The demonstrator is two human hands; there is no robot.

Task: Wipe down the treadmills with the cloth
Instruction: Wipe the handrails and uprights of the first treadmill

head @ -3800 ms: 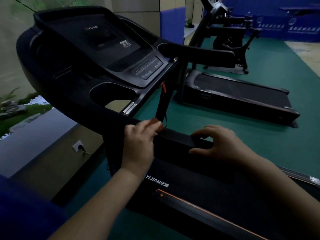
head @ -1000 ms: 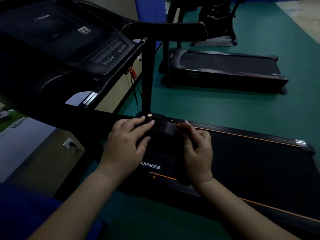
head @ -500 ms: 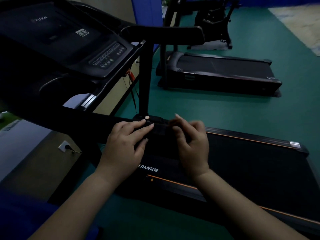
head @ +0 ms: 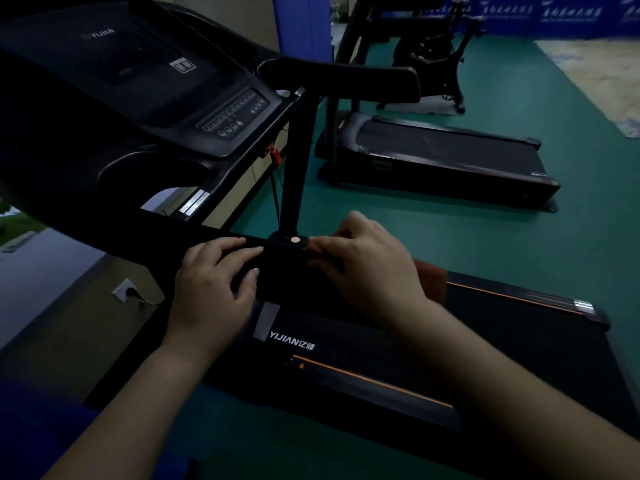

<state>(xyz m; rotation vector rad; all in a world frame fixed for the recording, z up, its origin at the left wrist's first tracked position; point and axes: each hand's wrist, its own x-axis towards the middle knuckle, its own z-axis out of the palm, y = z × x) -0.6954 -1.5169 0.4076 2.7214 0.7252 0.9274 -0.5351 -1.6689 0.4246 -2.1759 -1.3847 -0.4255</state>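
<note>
From the head camera, looking down over the person's forearms, both hands rest on the near handrail (head: 221, 237) of a black treadmill (head: 381, 344) marked YIJIAN on its motor cover. The left hand (head: 214, 282) lies across the rail with its fingers (head: 239, 252) stretched fairly straight over the top and the thumb tucked below, so it presses on the bar more than it clasps it. The right hand (head: 370, 268) sits just beside it, fingers bent down at the end of the same rail; something dark seems to be under them, but in this dim light I cannot tell whether that is the cloth or only the rail itself, nor how firmly the hand has hold. A reddish-brown patch (head: 429, 275) shows just behind the right wrist, against the deck's edge; it may be the cloth, though that is not clear.

Between the 2 hands, a small copper-coloured round cap (head: 295, 240) sits at the foot of the upright post (head: 294, 174). Above, the console (head: 194, 98) with its row of buttons tilts toward the viewer, a red safety clip (head: 275, 154) hanging beneath it. The far handrail (head: 346, 81) juts to the right.

Well apart on the green floor (head: 450, 233) stands a 2nd treadmill (head: 436, 157), and beyond it an exercise bike (head: 436, 53) before a blue wall banner (head: 554, 12). A wall socket (head: 124, 291) with a plug shows low at left.
</note>
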